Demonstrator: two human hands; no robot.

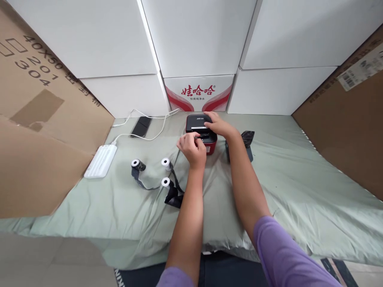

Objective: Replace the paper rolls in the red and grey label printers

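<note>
A small red box with a black lid (199,121) stands in the middle of the cloth, its lid raised at the front and dark parts showing inside. My right hand (220,126) lies on the right side of the lid, fingers stretched out. At the box's front left, my left hand (192,149) is closed with its fingers curled at the opening; whatever they grip is too small to make out. Left of my forearm lie a black roll with a white core (139,164), a second roll (166,163) and a third roll (166,183), with black strips unwound.
Behind my right forearm sits a dark container (249,153) with black film sticking up. A phone (141,126) and a white power bank (101,160) with a white cable lie at left. White cartons (199,93) line the back; brown cardboard (344,111) stands at both sides.
</note>
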